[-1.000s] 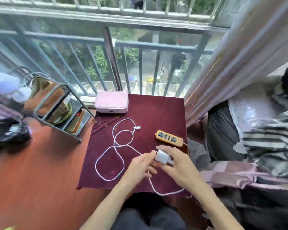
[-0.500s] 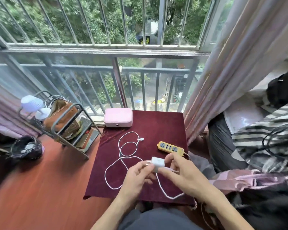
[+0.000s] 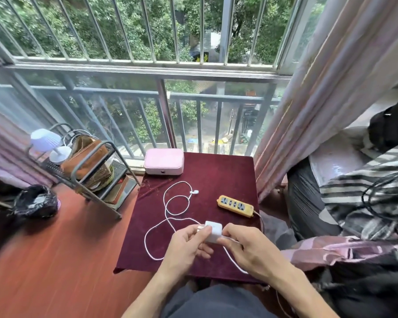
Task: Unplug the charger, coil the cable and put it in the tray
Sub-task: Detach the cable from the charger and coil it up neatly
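Note:
A small white charger block (image 3: 213,231) is held above the near part of the dark red tablecloth (image 3: 216,175). My left hand (image 3: 186,246) pinches its left end, where the metal prongs show. My right hand (image 3: 251,249) grips its right side, at the plug of the white cable (image 3: 168,203). The cable lies in loose loops on the cloth, and its far connector rests near the middle. A yellow power strip (image 3: 235,205) lies to the right, apart from the charger. A closed pink box (image 3: 164,161) stands at the table's far left corner.
A metal rack (image 3: 87,171) with a brown bag and a small lamp stands to the left on the red-brown floor. A black-bagged bin (image 3: 35,200) is further left. A curtain (image 3: 319,106) and striped bedding (image 3: 365,198) crowd the right. Window bars lie beyond the table.
My head has tilted up, so more window and less of my lap show. Both hands kept hold of the charger and raised it slightly off the cloth.

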`<action>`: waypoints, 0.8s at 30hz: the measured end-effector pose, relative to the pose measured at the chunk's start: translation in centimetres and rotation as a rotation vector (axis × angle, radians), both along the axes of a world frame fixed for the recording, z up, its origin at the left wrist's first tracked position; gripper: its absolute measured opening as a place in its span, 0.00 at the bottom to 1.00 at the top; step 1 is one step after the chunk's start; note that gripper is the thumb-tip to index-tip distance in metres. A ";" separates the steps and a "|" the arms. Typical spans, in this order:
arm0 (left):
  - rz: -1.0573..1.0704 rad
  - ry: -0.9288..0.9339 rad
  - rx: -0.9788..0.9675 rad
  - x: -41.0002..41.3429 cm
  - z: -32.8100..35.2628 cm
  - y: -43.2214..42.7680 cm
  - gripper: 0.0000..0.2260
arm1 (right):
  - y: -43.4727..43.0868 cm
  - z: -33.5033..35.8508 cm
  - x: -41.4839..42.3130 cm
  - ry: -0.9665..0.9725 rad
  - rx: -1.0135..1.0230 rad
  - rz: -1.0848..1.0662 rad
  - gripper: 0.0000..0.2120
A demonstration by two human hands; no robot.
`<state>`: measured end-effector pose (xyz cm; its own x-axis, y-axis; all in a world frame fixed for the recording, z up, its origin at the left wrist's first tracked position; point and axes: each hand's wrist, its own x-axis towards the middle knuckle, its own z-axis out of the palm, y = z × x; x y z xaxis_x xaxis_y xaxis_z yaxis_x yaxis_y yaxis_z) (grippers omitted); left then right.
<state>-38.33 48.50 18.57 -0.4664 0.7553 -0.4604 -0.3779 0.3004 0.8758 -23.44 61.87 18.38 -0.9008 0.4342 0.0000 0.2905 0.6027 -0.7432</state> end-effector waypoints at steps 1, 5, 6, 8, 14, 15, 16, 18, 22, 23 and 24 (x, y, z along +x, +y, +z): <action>-0.002 0.002 -0.001 0.0 -0.1 -0.1 0.20 | -0.1 0.0 0.0 0.012 -0.007 -0.001 0.13; 0.012 -0.027 0.004 -0.1 -0.4 -0.4 0.12 | -0.2 -0.1 -0.2 0.031 -0.016 -0.005 0.10; 0.017 -0.034 0.004 -0.2 -0.4 -0.4 0.12 | -0.2 -0.2 -0.3 0.033 -0.020 -0.003 0.10; 0.031 -0.048 0.004 -0.4 -0.6 -0.5 0.11 | -0.3 -0.3 -0.6 0.033 -0.030 -0.001 0.09; 0.077 -0.070 -0.016 -1.7 -2.0 -0.6 0.09 | -0.4 -1.7 -1.7 -0.002 -0.036 -0.001 0.06; 0.086 -0.054 -0.035 -2.0 -2.5 -0.6 0.09 | -0.3 -2.3 -1.8 -0.035 -0.033 -0.017 0.06; 0.097 -0.028 -0.065 -2.5 -3.1 -0.7 0.08 | -0.2 -3.0 -1.9 -0.072 -0.036 -0.024 0.06; 0.131 0.047 -0.152 -4.1 -4.9 -0.7 0.08 | -0.3 -4.4 -1.9 -0.122 -0.048 -0.020 0.08; 0.196 0.194 -0.405 -10.5 -10.2 -1.0 0.12 | -0.7 -7.1 -3.2 -0.193 -0.101 -0.090 0.07; 0.201 0.225 -0.475 -12.5 -11.8 -1.2 0.13 | -0.9 -7.9 -4.0 -0.222 -0.125 -0.113 0.07; 0.201 0.258 -0.550 -14.4 -13.4 -1.3 0.13 | -1.0 -8.9 -4.9 -0.252 -0.149 -0.128 0.07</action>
<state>-52.77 47.23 5.19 -0.7220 0.3270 -0.6097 -0.2707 0.6775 0.6839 -28.33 60.87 9.52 -0.8024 0.5224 -0.2885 0.5433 0.4394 -0.7154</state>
